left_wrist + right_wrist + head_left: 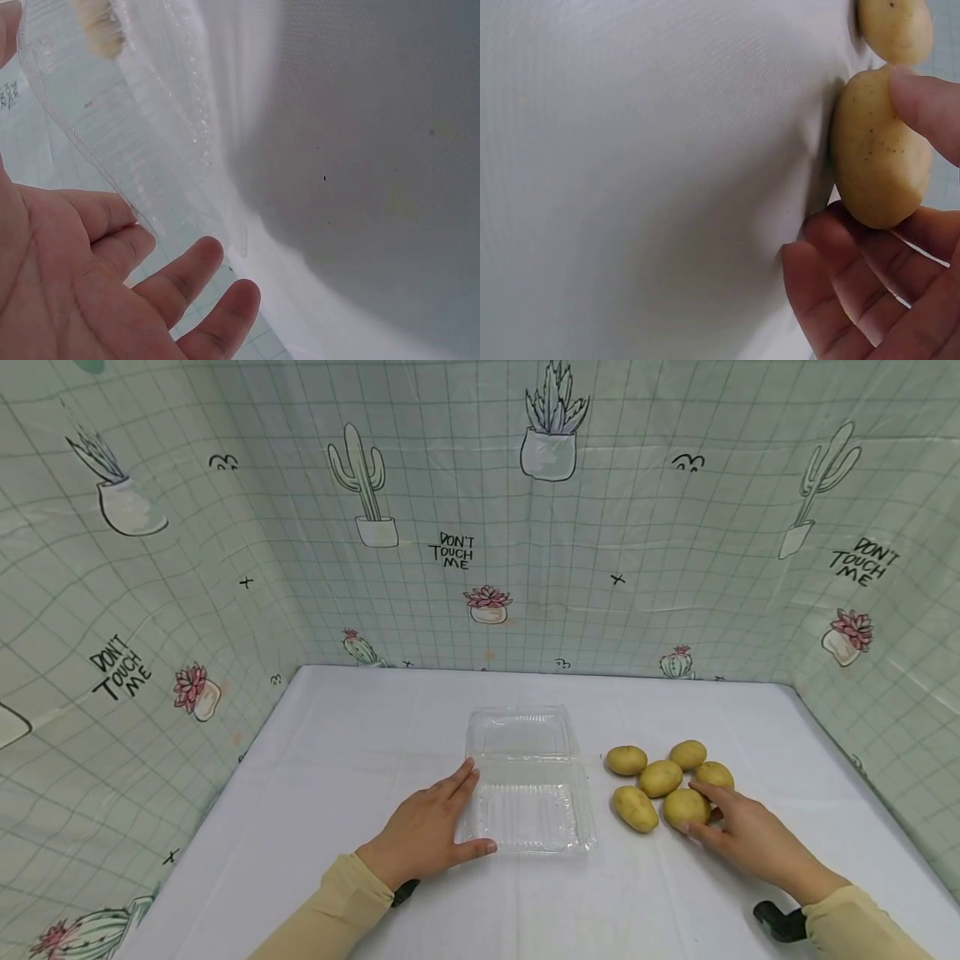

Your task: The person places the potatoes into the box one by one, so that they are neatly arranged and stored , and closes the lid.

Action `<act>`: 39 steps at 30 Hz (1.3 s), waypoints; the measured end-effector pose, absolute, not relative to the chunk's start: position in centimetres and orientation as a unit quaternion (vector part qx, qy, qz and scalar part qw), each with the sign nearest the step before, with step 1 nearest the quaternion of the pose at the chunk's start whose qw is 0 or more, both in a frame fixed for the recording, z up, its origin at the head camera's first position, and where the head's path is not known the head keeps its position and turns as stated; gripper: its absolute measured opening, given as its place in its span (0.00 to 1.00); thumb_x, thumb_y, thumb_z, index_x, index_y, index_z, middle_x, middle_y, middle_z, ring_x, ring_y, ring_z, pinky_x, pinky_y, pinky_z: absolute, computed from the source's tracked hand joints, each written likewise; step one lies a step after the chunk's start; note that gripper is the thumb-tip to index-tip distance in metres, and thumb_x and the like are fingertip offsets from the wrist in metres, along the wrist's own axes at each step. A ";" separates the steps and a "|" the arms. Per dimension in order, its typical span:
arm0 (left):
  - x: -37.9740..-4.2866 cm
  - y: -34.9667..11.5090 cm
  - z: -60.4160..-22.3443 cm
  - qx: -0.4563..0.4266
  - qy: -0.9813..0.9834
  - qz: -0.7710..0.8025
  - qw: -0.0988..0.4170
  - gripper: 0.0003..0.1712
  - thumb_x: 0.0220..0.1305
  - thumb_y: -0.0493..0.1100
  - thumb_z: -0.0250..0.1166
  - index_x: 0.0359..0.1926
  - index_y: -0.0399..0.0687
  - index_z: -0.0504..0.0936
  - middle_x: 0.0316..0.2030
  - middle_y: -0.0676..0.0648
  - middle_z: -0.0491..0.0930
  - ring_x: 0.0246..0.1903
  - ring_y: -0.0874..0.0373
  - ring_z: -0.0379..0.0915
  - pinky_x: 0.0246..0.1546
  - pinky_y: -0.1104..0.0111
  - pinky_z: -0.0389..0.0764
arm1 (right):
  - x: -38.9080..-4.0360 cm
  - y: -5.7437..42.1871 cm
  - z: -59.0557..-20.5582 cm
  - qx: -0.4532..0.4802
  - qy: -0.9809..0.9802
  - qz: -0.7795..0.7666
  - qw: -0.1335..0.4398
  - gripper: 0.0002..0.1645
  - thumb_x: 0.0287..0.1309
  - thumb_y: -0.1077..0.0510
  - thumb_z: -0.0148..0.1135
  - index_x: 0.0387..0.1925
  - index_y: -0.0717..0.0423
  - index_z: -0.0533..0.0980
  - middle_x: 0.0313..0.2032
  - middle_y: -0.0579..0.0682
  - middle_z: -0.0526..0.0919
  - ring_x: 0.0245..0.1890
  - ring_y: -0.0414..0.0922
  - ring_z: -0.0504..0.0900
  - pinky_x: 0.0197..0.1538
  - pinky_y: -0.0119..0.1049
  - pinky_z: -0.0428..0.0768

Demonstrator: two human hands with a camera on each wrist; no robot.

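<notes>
A clear plastic clamshell box [525,814] lies unfolded on the white table, its lid [521,732] toward the back. My left hand [427,827] rests along the box's left edge, fingers extended and thumb over the front corner. In the left wrist view, the fingertips [199,255] are right at the clear rim. At the right, my right hand [757,839] holds a potato [686,810] between thumb and fingers. Seen from the right wrist, the thumb lies on one end of this potato [881,150] and the fingers curl at the other.
Several more potatoes, such as a front-left potato [635,808] and a back potato [687,754], sit close together beside the held one. Cloth walls [562,568] printed with cacti stand around the white tabletop [360,735].
</notes>
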State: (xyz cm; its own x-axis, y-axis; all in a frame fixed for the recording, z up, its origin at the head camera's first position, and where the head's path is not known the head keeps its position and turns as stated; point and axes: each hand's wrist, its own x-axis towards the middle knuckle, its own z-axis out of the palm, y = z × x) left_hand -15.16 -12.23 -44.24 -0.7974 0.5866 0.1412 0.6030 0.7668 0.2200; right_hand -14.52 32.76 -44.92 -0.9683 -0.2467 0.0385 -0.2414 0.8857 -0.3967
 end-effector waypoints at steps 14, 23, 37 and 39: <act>-15.1 -12.3 -44.3 -0.317 -0.938 -0.134 0.034 0.56 0.65 0.73 0.56 0.74 0.32 0.59 0.75 0.39 0.55 0.65 0.45 0.66 0.56 0.53 0.75 | -14.7 32.7 -45.1 -0.111 0.963 -0.243 0.036 0.45 0.57 0.45 0.72 0.64 0.70 0.68 0.28 0.42 0.75 0.29 0.39 0.72 0.29 0.34 0.72; -15.1 -12.2 -44.2 -0.318 -0.938 -0.135 0.031 0.55 0.65 0.73 0.55 0.74 0.32 0.59 0.75 0.39 0.54 0.66 0.45 0.66 0.56 0.53 0.75 | -14.8 32.9 -45.2 -0.102 0.961 -0.252 0.050 0.45 0.58 0.43 0.71 0.65 0.69 0.67 0.28 0.43 0.74 0.29 0.41 0.71 0.28 0.34 0.70; -15.2 -12.2 -44.2 -0.318 -0.938 -0.130 0.037 0.56 0.65 0.74 0.55 0.74 0.32 0.59 0.75 0.39 0.54 0.65 0.45 0.67 0.56 0.53 0.75 | -14.8 32.8 -45.1 -0.101 0.958 -0.263 0.047 0.44 0.56 0.45 0.73 0.63 0.70 0.68 0.34 0.47 0.76 0.32 0.43 0.73 0.30 0.34 0.73; -15.2 -12.2 -44.2 -0.318 -0.939 -0.128 0.036 0.56 0.65 0.74 0.55 0.74 0.32 0.59 0.75 0.39 0.54 0.65 0.45 0.66 0.56 0.53 0.75 | -14.8 32.8 -45.2 -0.100 0.958 -0.266 0.048 0.44 0.56 0.45 0.73 0.63 0.70 0.68 0.34 0.47 0.76 0.32 0.43 0.73 0.30 0.34 0.73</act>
